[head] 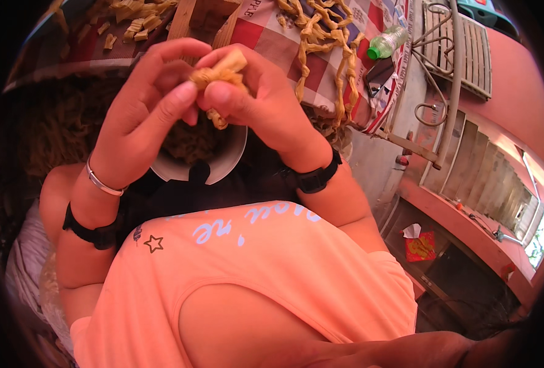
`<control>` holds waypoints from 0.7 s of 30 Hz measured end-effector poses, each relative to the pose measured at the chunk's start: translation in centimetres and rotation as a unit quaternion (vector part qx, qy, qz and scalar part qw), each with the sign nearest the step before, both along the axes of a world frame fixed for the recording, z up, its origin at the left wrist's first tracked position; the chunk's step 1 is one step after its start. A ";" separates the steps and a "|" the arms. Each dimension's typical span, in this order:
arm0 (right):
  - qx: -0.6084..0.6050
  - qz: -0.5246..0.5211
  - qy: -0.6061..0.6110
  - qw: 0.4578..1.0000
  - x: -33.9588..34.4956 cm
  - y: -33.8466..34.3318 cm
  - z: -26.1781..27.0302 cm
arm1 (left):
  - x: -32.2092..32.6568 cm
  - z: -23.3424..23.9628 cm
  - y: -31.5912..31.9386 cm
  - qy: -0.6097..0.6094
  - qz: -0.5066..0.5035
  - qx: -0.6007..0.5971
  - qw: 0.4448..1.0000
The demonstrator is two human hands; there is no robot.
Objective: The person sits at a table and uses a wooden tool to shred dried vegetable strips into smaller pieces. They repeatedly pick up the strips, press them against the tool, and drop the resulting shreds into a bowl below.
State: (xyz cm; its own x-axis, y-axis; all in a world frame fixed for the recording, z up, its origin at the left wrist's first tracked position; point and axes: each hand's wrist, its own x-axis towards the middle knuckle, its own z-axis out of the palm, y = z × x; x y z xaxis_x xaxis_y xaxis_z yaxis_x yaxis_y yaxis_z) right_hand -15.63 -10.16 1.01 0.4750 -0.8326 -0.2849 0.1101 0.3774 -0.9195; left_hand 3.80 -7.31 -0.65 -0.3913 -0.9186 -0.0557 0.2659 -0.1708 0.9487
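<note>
My left hand pinches the left side of a knotted yellow-tan fibrous strip between thumb and fingers. On the right side, my right hand grips the same strip, its thumb pressed on the folded part. One short end sticks up past the right fingers, and a twisted end hangs below the thumbs. Parts of the knot are hidden by the fingers. Under the hands stands a white tub with more pale strips in it.
A table with a red-and-white checked cloth lies ahead, bearing cut pieces, a wooden frame, knotted strands, a green-capped plastic bottle and a dark phone-like object. A metal railing stands at right. Loose strips lie left.
</note>
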 end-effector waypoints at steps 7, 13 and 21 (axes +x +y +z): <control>-0.009 -0.098 0.008 0.995 0.2 -0.1 -1.9 | 0.5 0.0 -0.6 -0.245 0.060 0.005 0.968; -0.043 -0.150 0.053 0.986 0.0 -1.5 -3.2 | 1.7 -2.4 -2.0 -0.259 0.123 -0.048 0.957; -0.277 -0.153 0.275 0.908 0.6 -3.1 -7.2 | 0.8 -4.5 -4.2 -0.364 0.154 -0.159 0.905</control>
State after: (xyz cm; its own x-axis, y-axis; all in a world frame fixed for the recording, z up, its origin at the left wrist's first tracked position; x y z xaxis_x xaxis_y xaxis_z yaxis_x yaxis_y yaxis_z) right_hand -15.00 -13.29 -6.15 0.1107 -0.9894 0.0938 -0.4025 -0.1309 -0.9060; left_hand 4.63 -11.52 -5.10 -0.0806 -0.9927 0.0902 -0.4613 0.1174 0.8795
